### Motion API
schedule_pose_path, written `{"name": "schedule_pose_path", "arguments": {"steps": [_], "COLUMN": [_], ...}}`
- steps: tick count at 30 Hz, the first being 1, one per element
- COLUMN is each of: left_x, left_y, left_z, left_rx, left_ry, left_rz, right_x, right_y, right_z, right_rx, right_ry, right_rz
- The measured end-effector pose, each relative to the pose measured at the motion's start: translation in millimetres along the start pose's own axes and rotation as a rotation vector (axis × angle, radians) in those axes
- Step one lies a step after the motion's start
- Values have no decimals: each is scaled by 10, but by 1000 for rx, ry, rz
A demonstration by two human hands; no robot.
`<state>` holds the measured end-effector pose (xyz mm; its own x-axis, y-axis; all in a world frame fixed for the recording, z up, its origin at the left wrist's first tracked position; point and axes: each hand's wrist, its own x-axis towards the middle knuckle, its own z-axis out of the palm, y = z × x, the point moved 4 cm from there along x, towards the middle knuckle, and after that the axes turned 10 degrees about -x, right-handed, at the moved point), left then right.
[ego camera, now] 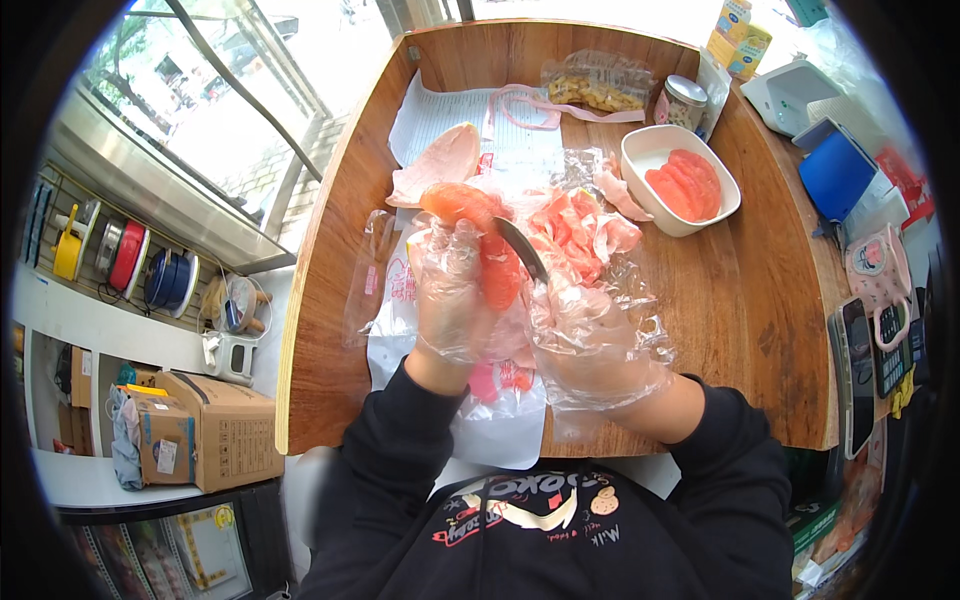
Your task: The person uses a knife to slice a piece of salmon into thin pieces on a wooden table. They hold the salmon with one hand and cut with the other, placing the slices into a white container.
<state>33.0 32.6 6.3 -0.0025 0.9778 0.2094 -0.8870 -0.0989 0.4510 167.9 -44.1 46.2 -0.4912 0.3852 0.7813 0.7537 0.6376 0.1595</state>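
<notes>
Both of my hands wear clear plastic gloves. My left hand (451,289) holds pink pomelo flesh (501,262), its segments bending over the top of my fingers. In my right hand (581,337) is a small knife (523,247), its curved blade against the flesh; my fingers hide its handle. Just beyond my right hand lies a heap of peeled pink membrane (574,229) on clear plastic. A thick piece of pomelo rind (442,166) rests behind my left hand. To the right, a white bowl (636,146) contains several peeled pink segments (686,186).
Printed paper (427,112) and plastic bags cover part of the wooden desk (720,330). Toward the back are a bag of yellowish food (596,94), a pink strap (517,101) and a lidded jar (681,103). A pink mug (877,270) and a tablet-like device (855,375) stand at the right.
</notes>
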Motion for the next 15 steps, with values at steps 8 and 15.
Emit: {"name": "schedule_pose_path", "arguments": {"steps": [8, 15], "left_x": [9, -5], "left_y": [56, 105], "left_z": [55, 95], "left_rx": [19, 31], "left_ry": [-56, -55], "left_rz": [-26, 7], "right_x": [-34, 78], "right_y": [-64, 27], "right_z": [62, -69], "right_rx": [-127, -1], "right_ry": [-20, -316], "right_rz": [16, -54]}}
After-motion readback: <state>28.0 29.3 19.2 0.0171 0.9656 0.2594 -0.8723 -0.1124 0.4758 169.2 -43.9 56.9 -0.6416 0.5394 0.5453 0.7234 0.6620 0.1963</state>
